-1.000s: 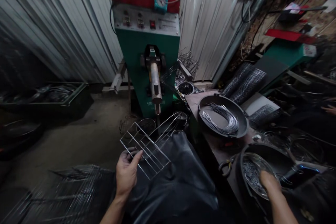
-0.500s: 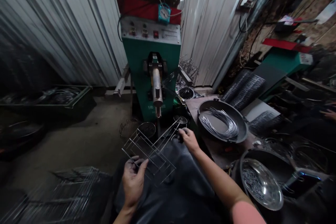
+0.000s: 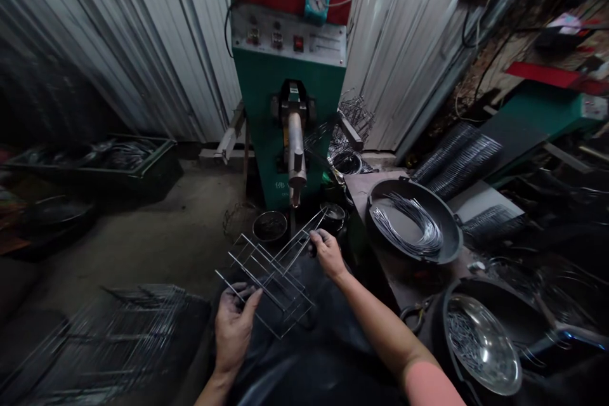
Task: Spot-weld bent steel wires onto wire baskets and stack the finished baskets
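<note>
A wire rack of thin metal rods is held tilted above my lap, in front of the green machine. My left hand grips its near left side, with the thumb over a rod. At the upper right of the rack, my right hand is closed, fingers pinched around the rods that come to a point there. The machine's metal electrode arm points down just beyond the rack and does not touch it.
On the right bench, a black pan holds bent wires. Nearer me, a steel bowl of small metal pieces rests in another pan. Stacked wire racks stand at lower left. A green bin of metal parts sits on the floor further back.
The camera view has shifted, so the machine and bench appear further right. Both hands still hold the rack, which has moved slightly nearer and left in the picture.
</note>
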Available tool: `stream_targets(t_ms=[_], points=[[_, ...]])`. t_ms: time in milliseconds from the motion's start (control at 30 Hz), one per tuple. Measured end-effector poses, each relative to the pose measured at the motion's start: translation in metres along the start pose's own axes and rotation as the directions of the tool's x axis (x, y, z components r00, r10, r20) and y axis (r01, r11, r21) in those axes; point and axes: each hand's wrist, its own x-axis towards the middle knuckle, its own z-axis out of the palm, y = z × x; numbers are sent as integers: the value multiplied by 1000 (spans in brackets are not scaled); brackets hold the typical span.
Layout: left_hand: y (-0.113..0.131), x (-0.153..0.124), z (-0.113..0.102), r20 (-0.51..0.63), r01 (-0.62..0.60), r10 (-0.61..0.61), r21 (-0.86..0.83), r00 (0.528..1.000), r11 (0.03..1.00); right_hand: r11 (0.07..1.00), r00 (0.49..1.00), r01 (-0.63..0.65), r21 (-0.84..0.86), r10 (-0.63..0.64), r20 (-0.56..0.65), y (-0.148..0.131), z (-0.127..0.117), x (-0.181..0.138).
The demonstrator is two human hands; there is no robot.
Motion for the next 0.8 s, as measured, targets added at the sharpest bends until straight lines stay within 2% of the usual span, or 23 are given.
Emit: stream_targets(t_ms=[267,333,367,400,433,467,500,567,600,667,733,800], points=[[4,-7,-7,25,-21,20,44,999,999,999,1000,12,-32,-12,4,1,3,-4],[10,-8,-13,-54,-90,95,84,994,992,999,1000,11,-45,-10,24,0,3,-5],[15,-7,-16,-114,-158,177,157,978,975,999,999,10,-49,-8,35,0,4,-5],[21,-6,-17,-150,-247,294,269,944,931,999,999,9,-51,-6,46,0,4,-6],[29,-5,-16,-132,-347,428,403,894,847,999,998,9,-53,-6,57,-1,5,-6],[38,-2,-14,-50,-445,550,529,833,722,998,998,11,-56,-7,67,-1,6,-6],[48,0,-8,77,-535,635,623,768,571,998,997,14,-61,-9,75,-2,7,-6],[68,6,10,352,-652,655,701,669,289,997,997,26,-79,-20,79,-2,10,-7],[77,8,21,452,-676,614,713,647,188,995,997,37,-90,-30,74,-2,12,-7],[90,13,43,578,-685,489,727,653,55,991,997,67,-114,-61,56,0,14,-8],[96,17,60,627,-677,383,736,679,-5,986,995,97,-134,-93,32,2,15,-8],[96,20,68,640,-675,341,738,688,-24,983,994,112,-145,-112,8,3,14,-8]])
